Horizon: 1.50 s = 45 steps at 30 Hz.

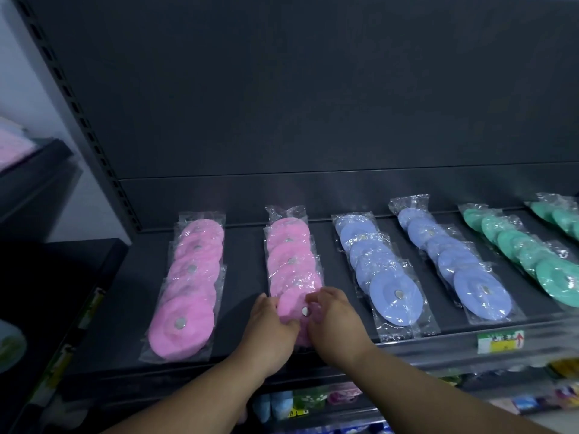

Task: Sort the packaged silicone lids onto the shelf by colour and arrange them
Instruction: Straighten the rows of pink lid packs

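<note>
Six overlapping rows of packaged lids run front to back on the shelf (pixel 244 270): two pink rows (pixel 191 277), two blue rows (pixel 385 277), two green rows (pixel 532 255); the left hand (pixel 269 322) and right hand (pixel 333 319) hold the front pink lid (pixel 293 310) of the second pink row, near the shelf's front edge; fingers (pixel 313 298) curl about its left and right sides; the step appears to be squaring this packet; next, probably, setting it down aligned over the lid behind.
</note>
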Motion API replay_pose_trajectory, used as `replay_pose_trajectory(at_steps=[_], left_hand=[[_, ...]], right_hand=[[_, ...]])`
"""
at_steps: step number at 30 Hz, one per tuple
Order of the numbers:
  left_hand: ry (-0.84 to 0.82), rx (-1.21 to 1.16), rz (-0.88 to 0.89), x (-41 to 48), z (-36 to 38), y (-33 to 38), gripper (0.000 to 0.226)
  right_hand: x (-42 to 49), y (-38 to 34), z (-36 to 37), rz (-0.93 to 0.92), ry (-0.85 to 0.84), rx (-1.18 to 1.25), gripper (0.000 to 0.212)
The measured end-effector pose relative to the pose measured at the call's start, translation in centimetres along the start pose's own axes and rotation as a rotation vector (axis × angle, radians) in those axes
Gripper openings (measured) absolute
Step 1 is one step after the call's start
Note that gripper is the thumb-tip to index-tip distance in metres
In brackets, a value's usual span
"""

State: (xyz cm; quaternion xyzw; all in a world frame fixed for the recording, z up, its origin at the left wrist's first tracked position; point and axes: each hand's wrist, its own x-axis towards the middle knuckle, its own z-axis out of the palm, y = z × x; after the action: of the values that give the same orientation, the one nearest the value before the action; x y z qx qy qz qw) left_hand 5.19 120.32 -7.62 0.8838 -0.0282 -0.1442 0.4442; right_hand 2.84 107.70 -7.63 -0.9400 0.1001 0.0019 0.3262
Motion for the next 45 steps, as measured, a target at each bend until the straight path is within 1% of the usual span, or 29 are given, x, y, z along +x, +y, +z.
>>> replay_pose_trajectory(at_steps=[2, 4, 6, 7, 9, 11, 13, 14, 16, 19, 21, 23, 26, 29, 32, 36, 38, 41, 43, 45], left_hand=[[0.047, 0.078, 0.038, -0.3, -1.1, -0.1, 0.051], [0.142, 0.137, 0.105, -0.6, -2.7, -0.7, 0.059], [0.250, 0.197, 0.159, -0.6, -4.8, -2.0, 0.060], [0.311, 0.225, 0.157, -0.6, -6.1, -2.8, 0.061], [0.418, 0.219, 0.079, -0.4, -8.7, -4.5, 0.064], [0.441, 0.129, -0.057, -0.3, -10.8, -6.3, 0.069], [0.382, 0.038, -0.154, -0.4, -11.6, -7.7, 0.073], [0.345, -0.010, -0.175, -0.5, -11.5, -8.3, 0.073], [0.299, -0.072, -0.155, -0.7, -11.0, -9.0, 0.066], [0.306, -0.083, -0.116, -1.0, -10.3, -9.4, 0.057], [0.302, -0.079, -0.115, -1.0, -10.3, -9.4, 0.056], [0.295, -0.065, -0.119, -0.8, -10.5, -9.4, 0.060], [0.329, 0.019, -0.078, -0.7, -10.6, -8.7, 0.069], [0.357, 0.111, 0.091, -0.9, -9.8, -6.6, 0.069], [0.283, 0.145, 0.259, -1.2, -7.9, -3.5, 0.068], [0.096, 0.098, 0.395, -1.4, -4.1, 0.7, 0.067], [-0.009, 0.056, 0.399, -1.2, -1.5, 2.5, 0.066], [-0.143, 0.002, 0.302, -0.9, 2.6, 5.1, 0.068], [-0.184, -0.031, 0.232, -0.7, 5.2, 6.8, 0.069], [-0.177, -0.052, 0.201, -0.2, 7.3, 8.3, 0.067]], right_hand=[[-0.1, -0.4, -0.1, -0.011, 0.050, -0.055, 0.044], [-0.3, -1.3, -0.2, -0.083, 0.112, -0.125, 0.051], [-0.5, -2.5, 0.0, -0.177, 0.123, -0.143, 0.052], [-0.6, -3.1, 0.3, -0.224, 0.111, -0.138, 0.052], [-0.9, -4.3, 1.1, -0.293, 0.051, -0.102, 0.052], [-1.2, -5.5, 2.3, -0.349, -0.041, -0.061, 0.054], [-1.4, -6.8, 3.6, -0.397, -0.134, -0.058, 0.058], [-1.4, -7.4, 4.1, -0.414, -0.175, -0.066, 0.060], [-1.4, -8.3, 5.3, -0.434, -0.244, -0.080, 0.063], [-1.3, -9.0, 6.6, -0.417, -0.339, -0.105, 0.066], [-1.3, -9.0, 7.0, -0.404, -0.375, -0.115, 0.065], [-1.4, -8.9, 6.8, -0.397, -0.346, -0.110, 0.064], [-1.5, -8.4, 5.5, -0.380, -0.224, -0.086, 0.062], [-1.4, -6.7, 3.1, -0.330, -0.073, -0.070, 0.058], [-1.2, -4.0, -0.5, -0.238, 0.048, -0.077, 0.055], [-1.1, 0.5, -5.3, -0.083, 0.173, -0.111, 0.052], [-1.1, 3.0, -7.1, 0.011, 0.191, -0.111, 0.052], [-0.7, 6.5, -8.9, 0.130, 0.144, -0.111, 0.061], [-0.4, 8.3, -10.0, 0.197, 0.105, -0.131, 0.070], [-0.1, 9.6, -10.6, 0.256, 0.033, -0.105, 0.073]])
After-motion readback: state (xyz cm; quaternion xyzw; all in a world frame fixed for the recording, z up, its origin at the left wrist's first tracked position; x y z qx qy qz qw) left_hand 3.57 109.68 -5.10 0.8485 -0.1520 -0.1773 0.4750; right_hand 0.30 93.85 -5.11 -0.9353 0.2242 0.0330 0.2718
